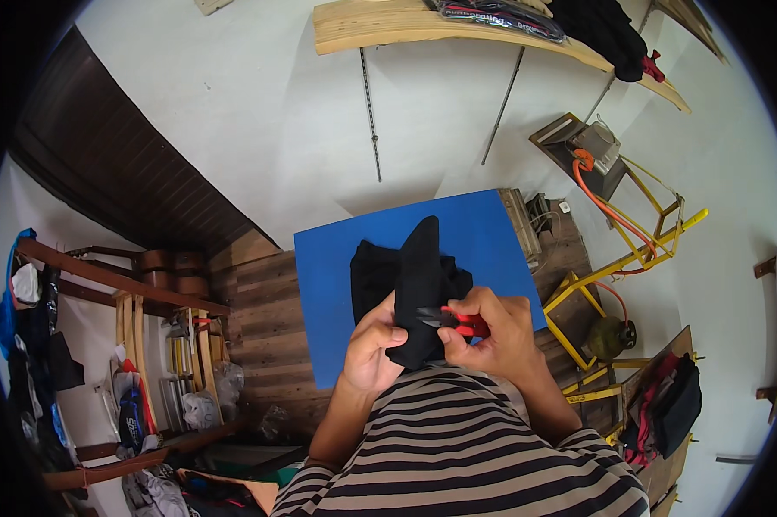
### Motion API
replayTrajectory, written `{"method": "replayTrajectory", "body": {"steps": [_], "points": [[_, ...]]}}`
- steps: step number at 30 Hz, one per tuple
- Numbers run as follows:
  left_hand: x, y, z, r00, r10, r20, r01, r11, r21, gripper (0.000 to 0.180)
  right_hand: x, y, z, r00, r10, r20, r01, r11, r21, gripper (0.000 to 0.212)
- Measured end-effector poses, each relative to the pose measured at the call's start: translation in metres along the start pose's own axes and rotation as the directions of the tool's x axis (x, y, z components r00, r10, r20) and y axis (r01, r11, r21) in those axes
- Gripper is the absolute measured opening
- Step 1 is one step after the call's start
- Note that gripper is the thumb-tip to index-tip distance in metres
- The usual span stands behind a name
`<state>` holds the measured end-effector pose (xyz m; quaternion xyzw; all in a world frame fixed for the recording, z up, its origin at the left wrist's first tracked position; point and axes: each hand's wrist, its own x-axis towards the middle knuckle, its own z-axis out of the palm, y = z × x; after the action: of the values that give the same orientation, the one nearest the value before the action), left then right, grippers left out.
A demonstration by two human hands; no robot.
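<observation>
A long, folded piece of black fabric (419, 267) rises over the blue tabletop (337, 258), its far end rounded. My left hand (374, 344) is closed on its near left edge, thumb on top. In my right hand (497, 334) are small red-handled thread snips (464, 322), gripped between thumb and fingers. Their dark blades point left and lie against or just over the fabric; whether they touch it I cannot tell. More black cloth (373, 277) lies crumpled on the table beneath and to both sides of the held piece.
Left stands a rack (121, 276) with clothes and packages. A wooden shelf (388, 26) with folded garments hangs on the far wall. At the right is a yellow metal frame (578, 302) with an orange hose (608, 207), beside a stack of clothes (677, 405).
</observation>
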<state>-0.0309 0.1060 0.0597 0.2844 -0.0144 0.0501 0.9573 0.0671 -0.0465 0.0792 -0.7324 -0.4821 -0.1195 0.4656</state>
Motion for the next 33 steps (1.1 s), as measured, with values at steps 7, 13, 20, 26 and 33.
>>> {"method": "replayTrajectory", "body": {"steps": [7,13,20,26,33], "points": [[0.008,0.0,0.005,0.996,0.078,-0.031,-0.08,0.995,-0.058,0.061,-0.002,-0.001,0.009,0.998,-0.031,-0.05,0.031,1.0,0.006,0.027],[0.008,0.001,0.006,0.995,0.098,-0.031,-0.1,0.99,-0.097,0.062,-0.003,0.001,0.009,0.999,-0.036,-0.025,0.037,0.998,0.056,0.027],[0.009,0.002,0.005,0.992,0.12,-0.03,-0.123,0.978,-0.166,0.061,-0.005,0.004,0.008,0.991,-0.135,0.019,0.133,0.987,0.092,0.029],[0.011,0.001,0.004,0.991,0.122,-0.063,-0.13,0.98,-0.149,0.061,-0.012,0.01,0.009,0.986,-0.165,0.034,0.163,0.984,0.071,0.028],[0.015,-0.003,-0.004,0.994,0.007,-0.11,0.017,0.976,0.216,0.063,-0.007,0.039,0.011,0.937,0.342,-0.078,-0.257,0.821,0.511,0.058]]}}
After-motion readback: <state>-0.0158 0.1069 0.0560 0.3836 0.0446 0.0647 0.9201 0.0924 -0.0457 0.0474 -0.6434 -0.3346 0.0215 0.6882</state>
